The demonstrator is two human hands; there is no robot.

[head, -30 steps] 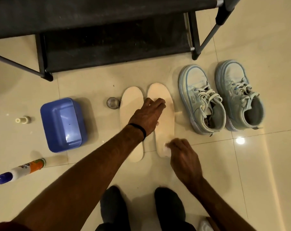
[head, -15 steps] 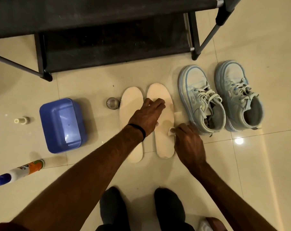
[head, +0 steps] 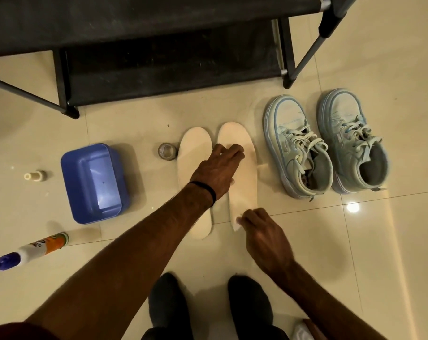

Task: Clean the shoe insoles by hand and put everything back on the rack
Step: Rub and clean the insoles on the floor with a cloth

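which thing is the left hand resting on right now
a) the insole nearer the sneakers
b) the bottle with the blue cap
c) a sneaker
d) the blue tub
a: the left hand lies with its fingers spread on the insole nearer the sneakers, well away from the blue tub.

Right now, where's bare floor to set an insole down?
Bare tile right of the shoes, and left between the blue tub and the rack leg. Crowded: both hands, left hand and right hand, work on the two insoles, small jar alongside.
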